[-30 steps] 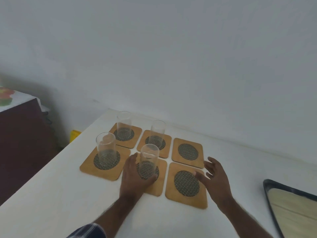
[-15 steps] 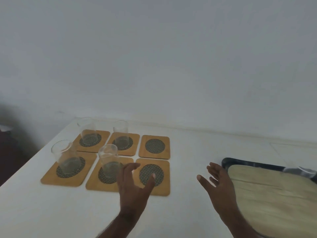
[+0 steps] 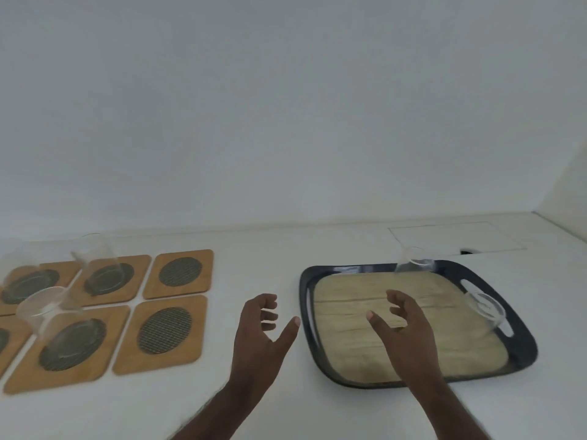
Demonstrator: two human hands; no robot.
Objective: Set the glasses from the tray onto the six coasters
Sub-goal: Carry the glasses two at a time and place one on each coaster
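Wooden coasters with dark mesh centres lie at the left. The far right coaster point(image 3: 179, 273) and the near right coaster point(image 3: 165, 331) are bare. Clear glasses stand on the others, one at the back point(image 3: 95, 258) and one nearer point(image 3: 44, 312); the leftmost are cut off by the frame edge. A black tray point(image 3: 308, 315) with a wood-look floor sits at the right. It holds a glass at its far edge point(image 3: 413, 260) and another at its right side point(image 3: 486, 308). My left hand point(image 3: 260, 338) hovers empty between coasters and tray. My right hand point(image 3: 403, 331) is over the tray, fingers spread.
Everything rests on a white counter point(image 3: 260, 255) against a white wall. A square inset panel point(image 3: 454, 236) with a small dark notch lies behind the tray. A side wall closes the counter at the far right.
My left hand has let go of the near middle glass and moved right. My right hand has moved over the tray. The view has swung right, bringing the whole tray in.
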